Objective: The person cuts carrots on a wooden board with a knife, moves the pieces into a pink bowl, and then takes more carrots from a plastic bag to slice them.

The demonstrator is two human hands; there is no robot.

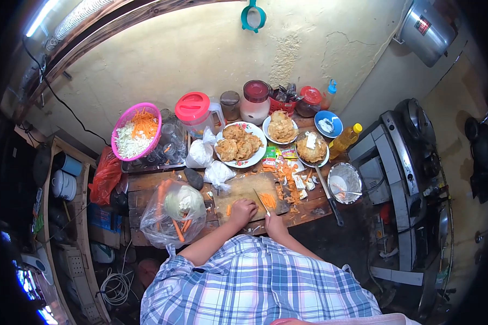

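On the wooden cutting board, my left hand is closed, fingers curled down over a carrot piece. Only a bit of orange shows at the hand's edge; the rest is hidden beneath it. My right hand grips a knife by its light handle, the blade slanting up and left just beside my left fingers. Thin carrot strips lie right of the blade. Carrot peelings litter the board's far right side. Left of the board, a clear plastic bag holds a cabbage and carrots.
Behind the board stand plates of fritters, knotted white bags, a red-lidded pitcher and jars. A pink basket of shredded vegetables is back left. A batter-smeared bowl, an oil bottle and a long-handled turner are at right, near a stove.
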